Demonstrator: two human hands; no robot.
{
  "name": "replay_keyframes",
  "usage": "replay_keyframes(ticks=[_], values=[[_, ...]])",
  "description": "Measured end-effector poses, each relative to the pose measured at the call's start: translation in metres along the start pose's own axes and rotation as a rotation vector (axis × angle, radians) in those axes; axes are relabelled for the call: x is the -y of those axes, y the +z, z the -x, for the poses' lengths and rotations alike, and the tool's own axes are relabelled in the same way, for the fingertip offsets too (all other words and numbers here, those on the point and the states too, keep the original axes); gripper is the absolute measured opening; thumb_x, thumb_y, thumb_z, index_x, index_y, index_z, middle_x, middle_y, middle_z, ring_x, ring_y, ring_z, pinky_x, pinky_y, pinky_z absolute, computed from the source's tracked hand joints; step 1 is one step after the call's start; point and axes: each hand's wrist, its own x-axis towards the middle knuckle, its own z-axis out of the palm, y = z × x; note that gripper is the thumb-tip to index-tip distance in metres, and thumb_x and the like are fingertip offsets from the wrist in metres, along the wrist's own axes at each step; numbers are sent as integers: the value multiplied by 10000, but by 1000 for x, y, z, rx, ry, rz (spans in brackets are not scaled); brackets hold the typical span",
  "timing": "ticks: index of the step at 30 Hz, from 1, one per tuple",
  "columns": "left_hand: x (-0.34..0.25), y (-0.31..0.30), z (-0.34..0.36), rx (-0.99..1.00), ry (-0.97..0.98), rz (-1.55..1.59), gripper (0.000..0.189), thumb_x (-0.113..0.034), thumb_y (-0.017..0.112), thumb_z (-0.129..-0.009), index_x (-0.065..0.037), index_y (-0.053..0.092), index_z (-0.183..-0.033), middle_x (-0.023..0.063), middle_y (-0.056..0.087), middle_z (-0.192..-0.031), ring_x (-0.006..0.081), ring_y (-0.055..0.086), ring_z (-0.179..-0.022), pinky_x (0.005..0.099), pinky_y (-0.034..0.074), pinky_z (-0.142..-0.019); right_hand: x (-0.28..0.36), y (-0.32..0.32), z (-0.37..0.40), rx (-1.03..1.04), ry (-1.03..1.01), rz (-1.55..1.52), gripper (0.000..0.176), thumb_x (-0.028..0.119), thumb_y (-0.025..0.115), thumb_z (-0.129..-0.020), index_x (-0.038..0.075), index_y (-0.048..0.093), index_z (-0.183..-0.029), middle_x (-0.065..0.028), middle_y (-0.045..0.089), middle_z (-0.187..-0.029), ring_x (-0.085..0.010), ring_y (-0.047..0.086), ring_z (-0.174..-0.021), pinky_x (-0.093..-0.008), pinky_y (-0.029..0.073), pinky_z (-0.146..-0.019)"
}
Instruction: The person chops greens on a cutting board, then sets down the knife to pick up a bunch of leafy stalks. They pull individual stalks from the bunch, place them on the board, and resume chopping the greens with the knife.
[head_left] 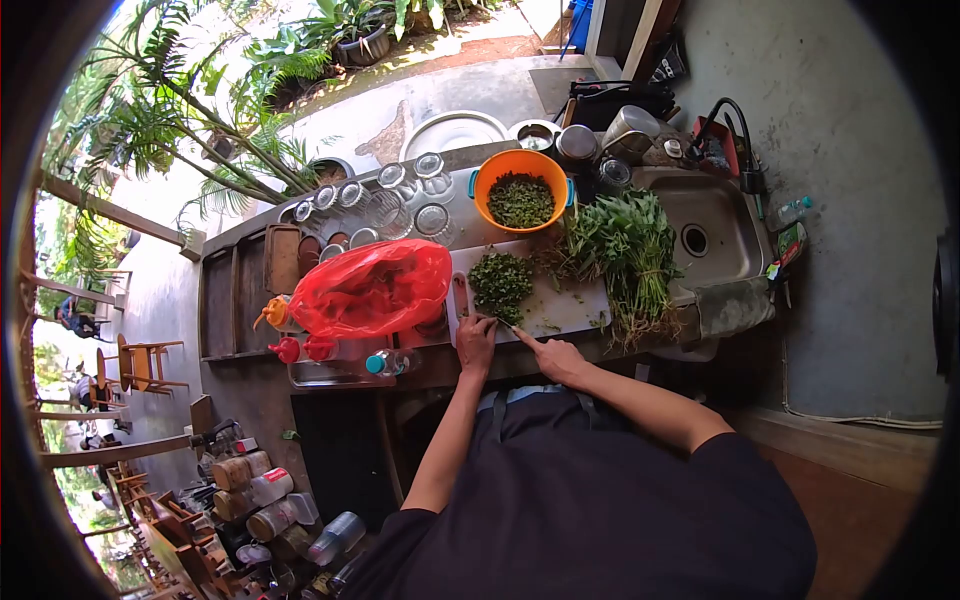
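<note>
Light, limp and loose, the chopped greens (pixel 501 282) lay heaped on the white board (pixel 572 306), best pinned from above, the left hand (pixel 476 341) curled down on their near edge, the right hand (pixel 556 358) closed round a knife (pixel 507 324)

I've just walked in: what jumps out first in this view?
The bright red plastic bag, left of the white cutting board, grabs the eye first. Then the orange bowl of chopped greens behind the board, and the leafy bunch lying beside the sink. The left hand and right hand meet at the board's near edge.
</note>
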Motion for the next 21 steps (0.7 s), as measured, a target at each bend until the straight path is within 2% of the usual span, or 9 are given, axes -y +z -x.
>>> replay_keyframes(ticks=[2, 8, 12, 15, 21], values=[[-1, -1, 1, -8, 6, 19, 81, -134, 743, -812, -86, 761, -873, 53, 670, -888, 264, 620, -925, 394, 482, -809, -6, 8, -1, -46, -29, 10, 836, 70, 448, -893, 389, 90, -1577, -239, 675, -831, -421, 680, -738, -537, 551, -712], [-5, -4, 1, -46, 29, 19, 96, -113, 736, -809, -74, 749, -896, 81, 677, -895, 283, 625, -910, 389, 500, -814, -8, 26, -19, -172, -84, -8, 833, 66, 441, -899, 388, 83, -1578, -228, 675, -815, -415, 680, -738, -532, 549, -717], [-4, -2, 2, -25, -16, -8, 104, -115, 732, -811, -74, 744, -905, 84, 678, -896, 283, 626, -917, 388, 501, -819, -6, 21, -15, -162, -85, -11, 838, 66, 444, -897, 388, 77, -1579, -227, 672, -808, -413, 676, -725, -532, 546, -716], [-6, -4, 2, -54, 31, -34, 98, -115, 730, -811, -72, 746, -897, 81, 677, -898, 280, 625, -921, 389, 501, -820, -9, 17, -6, -132, -76, 19, 835, 67, 443, -900, 384, 75, -1579, -229, 668, -792, -410, 672, -712, -531, 543, -706], [-9, -12, 3, 10, 80, -36, 121, -115, 731, -809, -78, 761, -920, 72, 677, -923, 273, 626, -936, 387, 501, -837, -14, 13, 1, -124, -71, 62, 820, 75, 444, -906, 383, 91, -1579, -225, 657, -762, -410, 664, -689, -529, 539, -685]])
